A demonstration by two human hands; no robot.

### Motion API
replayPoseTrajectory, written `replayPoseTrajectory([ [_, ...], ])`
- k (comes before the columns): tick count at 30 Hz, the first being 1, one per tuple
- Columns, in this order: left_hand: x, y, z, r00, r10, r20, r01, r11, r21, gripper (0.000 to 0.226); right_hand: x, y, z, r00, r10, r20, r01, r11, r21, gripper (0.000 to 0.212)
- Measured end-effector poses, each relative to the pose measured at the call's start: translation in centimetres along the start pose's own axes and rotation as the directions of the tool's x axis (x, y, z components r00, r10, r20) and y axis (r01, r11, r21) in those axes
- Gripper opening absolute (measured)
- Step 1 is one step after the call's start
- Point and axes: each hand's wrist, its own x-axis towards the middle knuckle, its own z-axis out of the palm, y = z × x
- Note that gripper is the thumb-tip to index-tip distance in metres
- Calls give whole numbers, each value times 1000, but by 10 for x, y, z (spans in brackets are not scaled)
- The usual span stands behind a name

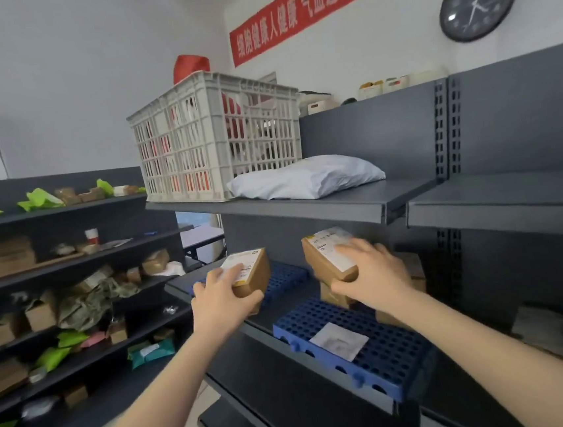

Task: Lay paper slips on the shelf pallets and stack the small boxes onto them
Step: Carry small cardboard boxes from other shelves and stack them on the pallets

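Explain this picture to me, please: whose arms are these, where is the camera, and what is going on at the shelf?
There is no machine here: a person wears a camera on the head, so you see their own arms reaching forward. The left hand holds a small brown box over the far blue pallet. The right hand holds a second labelled box above other boxes on the near blue pallet, where a paper slip lies. On the shelf above sit a white crate and a grey bag.

Labelled brown boxes (251,274) above blue pallets (382,351)
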Motion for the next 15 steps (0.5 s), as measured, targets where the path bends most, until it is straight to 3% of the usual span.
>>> replayPoseTrajectory([
  [8,68,55,47,972,195,133,-185,979,-81,66,34,57,-10,969,242,-54,-243,970,1,61],
  [12,97,78,73,936,275,221,-248,958,-145,81,45,71,-6,936,348,-59,-346,937,45,54],
  [15,120,98,90,909,324,264,-289,943,-163,68,49,81,-5,895,439,-80,-435,898,57,54],
])
